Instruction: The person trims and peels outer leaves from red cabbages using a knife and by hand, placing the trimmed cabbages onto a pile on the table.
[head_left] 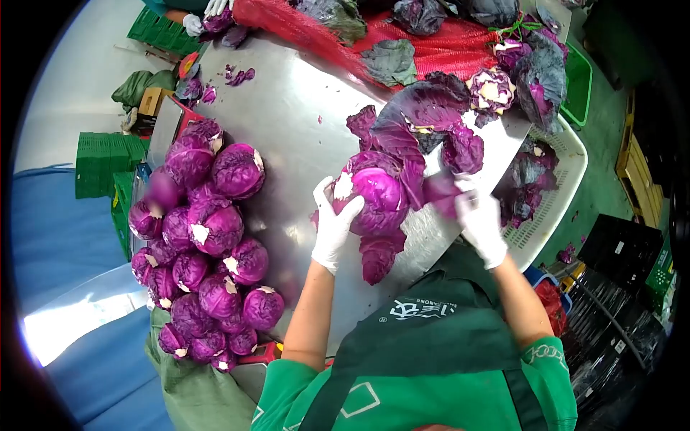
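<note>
My left hand (334, 221), in a white glove, is wrapped round the near left side of a red cabbage (379, 192) above the metal table. My right hand (478, 215), gloved too and slightly blurred, pinches a purple leaf (441, 194) to the right of the head. Large loose leaves (410, 122) lie just beyond the cabbage, and another leaf (381, 257) lies below it. The cut stem of the cabbage shows pale beside my left fingers.
Many cabbage heads (215, 226) are piled on the left of the metal table (287, 93). A red mesh sack (445, 43) lies at the back. On the right stands a white basket (575, 154) holding leaves. Another person's gloved hand (215, 8) shows at the top left.
</note>
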